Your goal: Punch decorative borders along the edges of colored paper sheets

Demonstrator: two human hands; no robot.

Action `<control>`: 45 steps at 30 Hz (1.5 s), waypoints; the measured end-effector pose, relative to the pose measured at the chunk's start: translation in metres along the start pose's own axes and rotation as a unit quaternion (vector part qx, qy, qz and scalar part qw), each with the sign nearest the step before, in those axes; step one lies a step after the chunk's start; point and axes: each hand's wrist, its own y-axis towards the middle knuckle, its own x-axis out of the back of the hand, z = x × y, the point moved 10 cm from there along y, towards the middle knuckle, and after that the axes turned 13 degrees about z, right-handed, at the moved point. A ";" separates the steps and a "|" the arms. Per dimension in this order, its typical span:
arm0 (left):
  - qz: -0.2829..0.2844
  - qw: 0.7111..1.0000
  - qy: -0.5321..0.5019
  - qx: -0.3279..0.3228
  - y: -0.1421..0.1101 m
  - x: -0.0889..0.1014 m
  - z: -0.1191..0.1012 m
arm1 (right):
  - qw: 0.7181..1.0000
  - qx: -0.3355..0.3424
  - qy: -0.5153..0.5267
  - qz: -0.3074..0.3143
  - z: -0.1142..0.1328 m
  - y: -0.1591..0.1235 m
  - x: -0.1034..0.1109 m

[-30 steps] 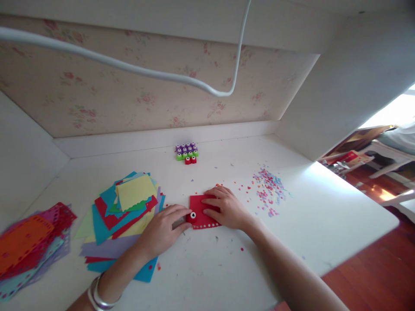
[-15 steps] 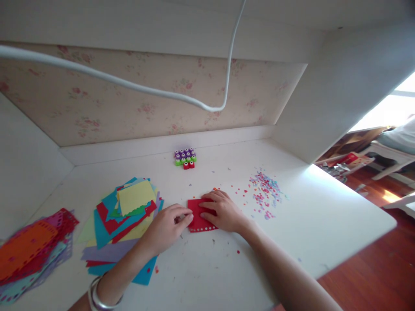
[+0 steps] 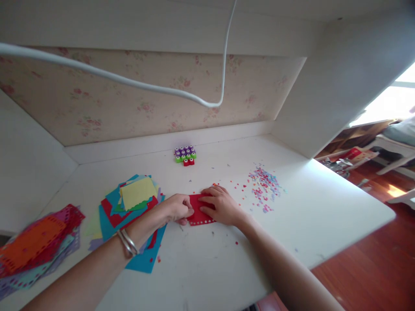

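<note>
A small sheet of red paper [image 3: 198, 216] lies on the white desk, with a row of small punched holes along its near edge. My left hand [image 3: 179, 209] is closed at the paper's left edge, its fingers curled and thumb against the forefinger; most of its fingertips are hidden. From the right, my right hand [image 3: 222, 206] rests flat over the paper with fingers spread, pressing on it. Beside my left forearm is a loose stack of coloured paper [image 3: 138, 194], yellow on top.
Several small craft punches [image 3: 184, 154] in purple, green and red stand near the back wall. Confetti [image 3: 264, 188] is scattered on the right. Punched coloured sheets [image 3: 35, 246] overlap at far left. A white cable [image 3: 145, 86] hangs across the front. The desk's right edge [image 3: 391, 214] is rounded.
My left hand has rolled over and curled more tightly at the paper's left edge, its forearm now lying across the stack. My right hand stays on the paper. The view has shifted slightly.
</note>
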 end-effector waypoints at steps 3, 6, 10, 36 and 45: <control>-0.001 1.000 0.003 -0.001 -0.002 0.000 -0.003 | 1.000 0.001 0.001 -0.004 0.000 -0.001 -0.002; -0.002 1.000 0.004 -0.012 -0.006 0.000 -0.007 | 1.000 0.002 0.000 -0.009 0.000 -0.002 -0.001; 0.012 0.999 -0.001 -0.047 -0.013 -0.001 -0.011 | 1.000 0.002 0.001 -0.012 0.000 -0.002 0.000; -0.163 0.953 0.106 -0.233 -0.063 0.019 -0.007 | 0.977 0.083 0.196 -0.029 0.038 -0.001 0.010; -0.235 0.908 0.172 -0.301 -0.065 0.001 -0.028 | 0.954 -0.075 0.265 -0.117 -0.024 -0.005 0.020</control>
